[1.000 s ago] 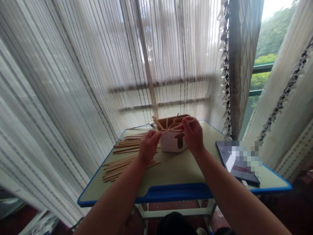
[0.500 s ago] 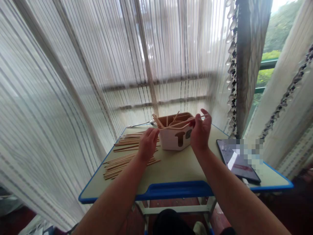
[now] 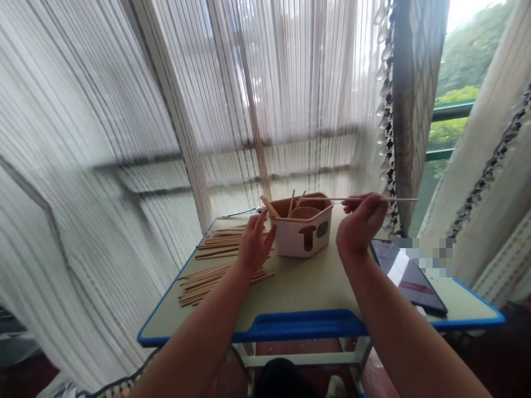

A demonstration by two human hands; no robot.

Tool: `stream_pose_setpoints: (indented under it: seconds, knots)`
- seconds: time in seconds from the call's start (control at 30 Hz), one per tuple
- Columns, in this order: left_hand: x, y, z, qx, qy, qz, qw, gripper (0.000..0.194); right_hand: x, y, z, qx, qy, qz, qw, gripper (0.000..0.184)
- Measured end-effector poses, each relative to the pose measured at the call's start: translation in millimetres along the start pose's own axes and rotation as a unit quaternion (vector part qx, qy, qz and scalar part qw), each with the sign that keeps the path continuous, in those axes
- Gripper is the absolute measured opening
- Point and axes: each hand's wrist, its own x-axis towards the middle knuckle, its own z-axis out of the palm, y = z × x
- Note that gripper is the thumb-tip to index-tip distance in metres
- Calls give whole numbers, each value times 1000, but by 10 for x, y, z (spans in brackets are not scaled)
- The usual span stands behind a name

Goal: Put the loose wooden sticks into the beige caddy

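A white box with a brown inside (image 3: 288, 239) stands at the middle of the table, a large T-shaped mark on its front. Several chopsticks lean inside the box (image 3: 291, 204). Right of it, my right hand (image 3: 362, 224) is closed round one long, thin chopstick (image 3: 400, 199), held nearly level, its left end over the box. My left hand (image 3: 254, 243) has its fingers apart at the box's left side, holding nothing; whether it touches the box I cannot tell. Left of the box lie an upper group of chopsticks (image 3: 222, 241) and a lower group (image 3: 203, 284), partly behind my left hand and forearm.
A dark tablet (image 3: 409, 276), partly blurred out, lies on the right of the blue-edged table (image 3: 307, 287). Behind the box lies a thin metal utensil (image 3: 238, 213). Striped curtains (image 3: 290, 110) hang just past the table's far edge.
My right hand has moved right, carrying the chopstick away from my left hand. My left fingers have let go of the chopstick's other end and spread beside the box.
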Motion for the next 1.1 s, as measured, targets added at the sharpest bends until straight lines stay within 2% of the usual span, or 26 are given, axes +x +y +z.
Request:
stream_pose_setpoints:
  seconds: [0.07, 0.17, 0.27, 0.37, 0.6, 0.7, 0.83, 1.0, 1.03, 1.1]
  knots:
    - [-8, -3, 11, -2, -11, -8, 1000, 55, -73, 21, 0, -45, -94, -54, 993, 28]
    - [-11, -4, 26, -30, -27, -28, 999, 67, -241, 30, 29, -96, -263, -152, 948, 22]
    - [-11, 1, 32, -81, -37, -41, 995, 77, -358, 33, 61, -122, -343, -207, 908, 22]
    - [-12, 20, 22, -109, -29, -52, 992, 74, -370, 50, 66, -139, -348, -218, 901, 20]
    - [4, 101, -52, -85, -21, -24, 996, 49, -228, 78, 7, -133, -237, -196, 942, 24]
    - [11, 121, -87, -60, -18, -12, 998, 39, -197, 79, -3, -142, -219, -199, 945, 26]
    - [12, 134, -97, -56, -17, -10, 998, 38, -217, 98, 14, -206, -257, -214, 919, 28]
    - [4, 120, -71, -54, -30, -19, 998, 39, -294, 122, 35, -306, -345, -264, 847, 22]
    - [0, 113, -65, -53, -32, -23, 998, 40, -304, 121, 36, -310, -357, -268, 840, 21]
    - [-8, 98, -52, -53, -35, -27, 998, 42, -315, 117, 36, -297, -362, -266, 842, 19]
